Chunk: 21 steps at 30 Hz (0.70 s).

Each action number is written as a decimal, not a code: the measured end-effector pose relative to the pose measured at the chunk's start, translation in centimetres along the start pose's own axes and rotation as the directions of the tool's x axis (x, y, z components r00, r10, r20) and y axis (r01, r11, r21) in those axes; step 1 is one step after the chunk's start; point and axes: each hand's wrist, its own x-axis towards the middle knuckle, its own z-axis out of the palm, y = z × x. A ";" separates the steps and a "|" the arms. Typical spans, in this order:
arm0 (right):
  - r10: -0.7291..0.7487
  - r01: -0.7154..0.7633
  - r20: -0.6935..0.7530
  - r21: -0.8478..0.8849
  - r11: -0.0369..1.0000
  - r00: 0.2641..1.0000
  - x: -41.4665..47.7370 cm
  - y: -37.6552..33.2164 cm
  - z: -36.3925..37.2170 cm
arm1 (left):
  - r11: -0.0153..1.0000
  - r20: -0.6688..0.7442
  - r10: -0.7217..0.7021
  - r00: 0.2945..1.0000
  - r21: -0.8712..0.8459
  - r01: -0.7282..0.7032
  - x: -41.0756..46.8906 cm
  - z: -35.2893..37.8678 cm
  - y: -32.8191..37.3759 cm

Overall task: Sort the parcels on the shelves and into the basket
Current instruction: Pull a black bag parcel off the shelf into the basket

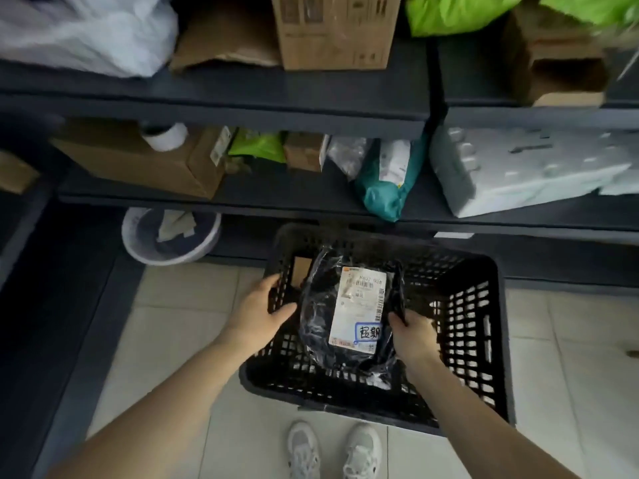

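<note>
Fingers (398, 320) of right hand (413, 338) pinch black parcel (318, 316), lengthwise toward shelves (311, 199); left hand (257, 312) spread.

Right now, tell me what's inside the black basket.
A black parcel, held by the right hand, and a brown box beyond it. Whatever lies under the parcel is hidden.

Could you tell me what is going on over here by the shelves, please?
A person is sorting parcels. Their right hand grips the right edge of a black plastic parcel with a white label, holding it inside the outline of the black basket on the floor. The left hand is open at the parcel's left side. Boxes and bags sit on the shelves behind.
</note>
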 end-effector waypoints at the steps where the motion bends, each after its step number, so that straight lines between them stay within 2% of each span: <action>1: 0.027 -0.027 0.003 -0.035 0.999 1.000 1.1 1.0 1.1 | 0.999 -0.039 -0.001 0.999 0.051 0.003 0.9 0.3 -1.3; 4: 0.102 -0.099 0.014 -0.136 0.986 0.995 3.6 3.3 4.3 | 0.987 -0.101 -0.046 0.994 0.152 0.062 3.0 1.2 -4.8; 7: 0.166 -0.153 0.046 -0.206 0.967 0.985 5.5 5.0 7.6 | 0.977 -0.059 -0.081 0.995 0.193 0.091 4.9 2.2 -7.6; 11: 0.181 -0.152 0.104 -0.239 0.959 0.978 7.3 6.7 12.1 | 0.989 -0.027 0.005 1.000 0.150 -0.001 6.5 3.4 -9.8; 16: 0.208 -0.123 0.197 -0.371 0.920 0.958 8.9 8.4 16.5 | 0.998 -0.106 0.064 0.992 0.028 -0.061 6.6 3.9 -10.6; 21: 0.253 -0.125 0.205 -0.490 0.863 0.946 10.4 9.3 18.7 | 0.998 -0.138 0.060 0.989 -0.020 -0.064 6.8 4.2 -11.0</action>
